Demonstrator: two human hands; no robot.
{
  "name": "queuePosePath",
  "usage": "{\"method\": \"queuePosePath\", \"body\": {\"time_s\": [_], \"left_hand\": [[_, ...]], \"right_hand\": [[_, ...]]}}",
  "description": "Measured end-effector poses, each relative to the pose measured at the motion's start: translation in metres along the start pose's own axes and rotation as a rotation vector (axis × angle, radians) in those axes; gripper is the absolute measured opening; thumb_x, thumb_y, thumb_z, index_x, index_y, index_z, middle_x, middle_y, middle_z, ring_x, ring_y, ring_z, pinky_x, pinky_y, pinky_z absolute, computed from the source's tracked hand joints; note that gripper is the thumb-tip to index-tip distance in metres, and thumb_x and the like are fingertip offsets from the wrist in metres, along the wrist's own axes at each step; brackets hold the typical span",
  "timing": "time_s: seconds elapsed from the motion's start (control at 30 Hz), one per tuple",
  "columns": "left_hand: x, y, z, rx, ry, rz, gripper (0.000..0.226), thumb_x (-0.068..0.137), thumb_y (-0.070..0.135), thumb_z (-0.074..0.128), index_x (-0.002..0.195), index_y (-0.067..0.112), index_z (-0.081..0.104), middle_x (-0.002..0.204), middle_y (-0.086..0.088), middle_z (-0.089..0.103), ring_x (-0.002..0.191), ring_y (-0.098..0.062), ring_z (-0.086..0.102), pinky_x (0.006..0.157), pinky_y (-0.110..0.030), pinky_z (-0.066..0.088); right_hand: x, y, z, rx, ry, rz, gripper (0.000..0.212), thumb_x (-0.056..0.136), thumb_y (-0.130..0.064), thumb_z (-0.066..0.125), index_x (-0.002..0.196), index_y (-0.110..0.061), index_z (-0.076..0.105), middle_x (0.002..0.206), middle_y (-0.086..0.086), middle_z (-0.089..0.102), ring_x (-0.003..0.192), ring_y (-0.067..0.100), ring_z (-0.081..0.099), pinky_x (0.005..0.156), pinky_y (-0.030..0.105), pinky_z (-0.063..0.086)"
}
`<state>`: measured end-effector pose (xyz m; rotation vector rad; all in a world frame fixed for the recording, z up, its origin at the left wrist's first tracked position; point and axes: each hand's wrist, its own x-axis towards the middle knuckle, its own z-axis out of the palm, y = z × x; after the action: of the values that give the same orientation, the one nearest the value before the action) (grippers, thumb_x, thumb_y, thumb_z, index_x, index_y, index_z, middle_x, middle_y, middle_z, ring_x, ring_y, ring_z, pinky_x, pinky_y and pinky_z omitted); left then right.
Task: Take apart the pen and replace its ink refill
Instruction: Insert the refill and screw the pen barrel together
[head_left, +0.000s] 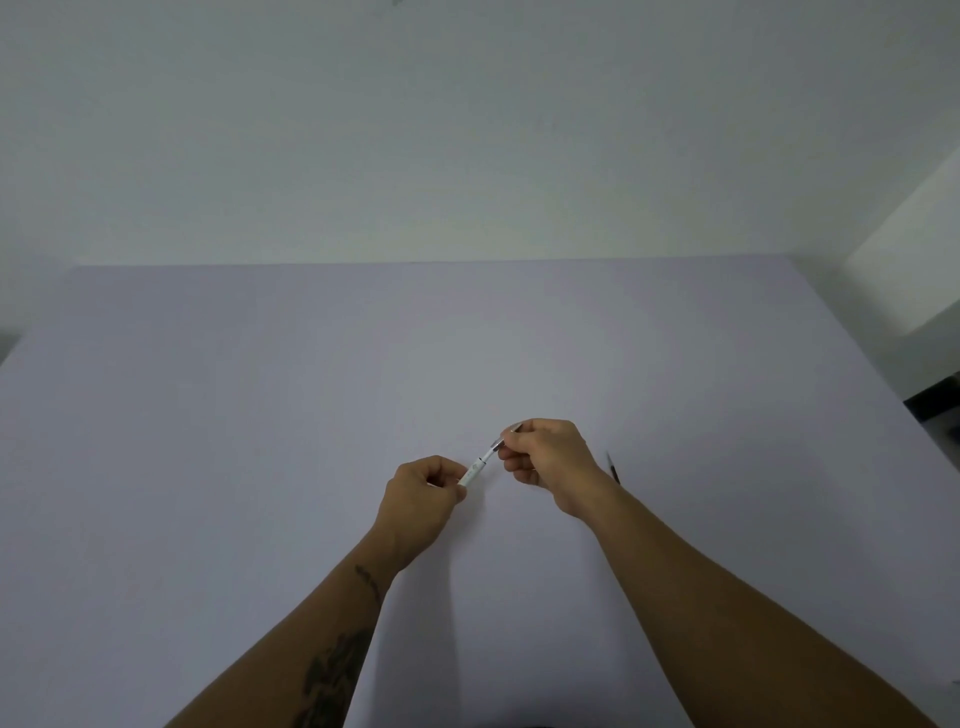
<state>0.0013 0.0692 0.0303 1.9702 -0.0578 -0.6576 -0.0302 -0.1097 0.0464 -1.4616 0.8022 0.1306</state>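
Two hands hold a white pen (480, 465) above the pale table (260, 415): its barrel is pinched by the left hand (423, 499), its tip end at two o'clock by the right hand (550, 462). Barrel markings cannot be read. A thin dark refill (614, 467) lies at three o'clock.

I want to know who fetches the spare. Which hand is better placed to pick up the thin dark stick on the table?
Probably the right hand: the thin dark stick lies just beyond its wrist, while the left hand grips the white pen barrel farther away.
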Motion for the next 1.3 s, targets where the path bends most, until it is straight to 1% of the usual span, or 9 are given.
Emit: {"method": "queuePosePath", "body": {"time_s": [0.3,0.43,0.6,0.83,0.9,0.97,1.13,1.2,1.3], "left_hand": [[-0.001,0.008,-0.002,0.083,0.022,0.087,0.02,0.091,0.006,0.059,0.091,0.018,0.075,0.07,0.004,0.063,0.052,-0.008,0.046,0.046,-0.014,0.038],[-0.003,0.011,-0.001,0.093,0.02,0.1,0.02,0.092,0.007,0.058,0.091,0.018,0.075,0.07,0.004,0.063,0.053,-0.009,0.047,0.046,-0.014,0.037],[-0.003,0.01,-0.004,0.105,0.016,0.099,0.022,0.091,0.007,0.059,0.086,0.021,0.075,0.069,0.003,0.062,0.052,-0.008,0.046,0.044,-0.011,0.037],[-0.003,0.011,-0.007,0.152,0.004,0.106,0.02,0.089,0.003,0.06,0.087,0.017,0.074,0.07,0.002,0.06,0.054,-0.01,0.047,0.05,-0.018,0.039],[-0.003,0.012,-0.009,0.165,0.014,0.112,0.02,0.088,0.003,0.06,0.086,0.017,0.074,0.07,0.003,0.061,0.055,-0.011,0.048,0.052,-0.02,0.04],[-0.003,0.013,-0.009,0.183,0.015,0.118,0.02,0.087,0.003,0.061,0.085,0.017,0.074,0.07,0.003,0.062,0.056,-0.011,0.049,0.053,-0.021,0.041],[-0.005,0.012,-0.009,0.183,0.005,0.117,0.022,0.086,0.001,0.06,0.083,0.019,0.073,0.069,0.002,0.061,0.056,-0.012,0.05,0.053,-0.022,0.042],[-0.006,0.012,-0.009,0.188,0.004,0.123,0.023,0.087,0.001,0.06,0.082,0.02,0.072,0.07,0.002,0.061,0.057,-0.012,0.05,0.053,-0.021,0.041],[-0.007,0.012,-0.009,0.2,0.0,0.131,0.023,0.087,0.002,0.06,0.082,0.022,0.071,0.073,0.003,0.062,0.06,-0.012,0.051,0.055,-0.02,0.041]], "right_hand": [[-0.011,-0.01,-0.001,-0.058,-0.086,0.067,0.013,0.082,-0.003,0.057,0.076,-0.005,0.069,0.073,0.014,0.075,0.058,0.018,0.068,0.053,0.026,0.054],[-0.012,-0.011,-0.001,-0.133,-0.055,0.027,0.012,0.081,-0.004,0.058,0.08,-0.004,0.07,0.073,0.012,0.074,0.06,0.018,0.066,0.055,0.026,0.053],[-0.016,-0.006,-0.007,-0.288,-0.068,-0.013,0.018,0.082,-0.015,0.064,0.086,0.001,0.07,0.069,0.007,0.068,0.058,0.017,0.058,0.055,0.026,0.048],[-0.025,-0.009,-0.009,-0.414,-0.105,0.013,0.033,0.084,-0.037,0.061,0.074,-0.008,0.071,0.064,-0.002,0.069,0.058,0.013,0.06,0.054,0.023,0.047],[-0.027,-0.008,-0.012,-0.44,-0.096,-0.029,0.034,0.08,-0.041,0.064,0.081,-0.009,0.072,0.067,-0.001,0.069,0.059,0.012,0.06,0.054,0.023,0.047],[-0.027,-0.006,-0.017,-0.449,-0.064,-0.118,0.02,0.078,-0.035,0.071,0.088,-0.017,0.072,0.075,0.001,0.073,0.063,0.012,0.064,0.058,0.024,0.05],[-0.028,-0.007,-0.018,-0.601,-0.059,-0.302,0.007,0.081,-0.015,0.071,0.081,-0.022,0.071,0.077,0.005,0.073,0.063,0.013,0.063,0.059,0.027,0.052],[-0.029,-0.007,-0.016,-0.661,-0.049,-0.343,0.013,0.085,-0.019,0.067,0.073,-0.024,0.069,0.074,0.004,0.073,0.06,0.013,0.06,0.058,0.028,0.05],[-0.032,-0.005,-0.014,-0.718,-0.047,-0.337,0.032,0.091,-0.033,0.059,0.061,-0.022,0.062,0.063,0.0,0.064,0.048,0.009,0.046,0.046,0.02,0.037]]}}
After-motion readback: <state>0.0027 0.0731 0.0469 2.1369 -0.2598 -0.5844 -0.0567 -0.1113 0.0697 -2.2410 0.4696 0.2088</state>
